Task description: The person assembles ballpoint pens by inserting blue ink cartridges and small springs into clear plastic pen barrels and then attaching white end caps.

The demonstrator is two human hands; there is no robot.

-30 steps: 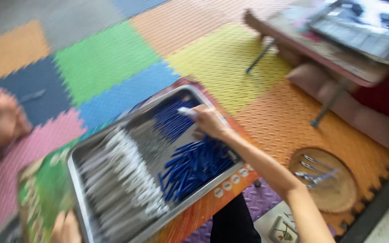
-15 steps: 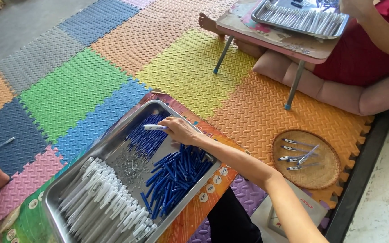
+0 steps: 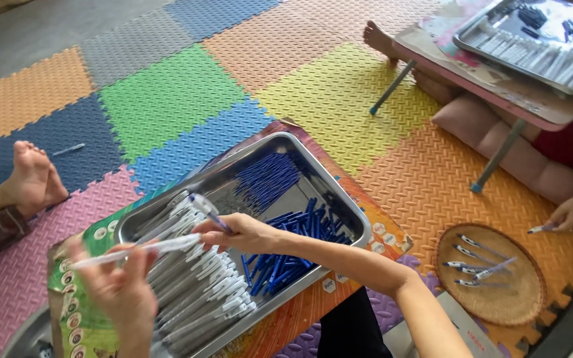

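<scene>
A steel tray (image 3: 339,199) lies on a low printed table (image 3: 379,233). It holds clear pen barrels (image 3: 200,292) on its left, thin blue refills (image 3: 266,178) at the back and blue caps (image 3: 293,248) on the right. My left hand (image 3: 121,295) grips one clear pen barrel (image 3: 137,248) held level above the barrels. My right hand (image 3: 240,232) pinches a blue refill (image 3: 203,207) over the middle of the tray, its tip pointing up and left.
A round woven dish (image 3: 492,311) with several finished pens sits at the right, another person's hand (image 3: 568,215) beside it. A second low table with a tray (image 3: 525,46) stands top right. A bare foot (image 3: 31,176) rests at the left on coloured foam mats.
My right hand pulled back from the refills at the tray's far side to its middle, carrying a refill. My left hand came into view holding a clear barrel. The camera shifted.
</scene>
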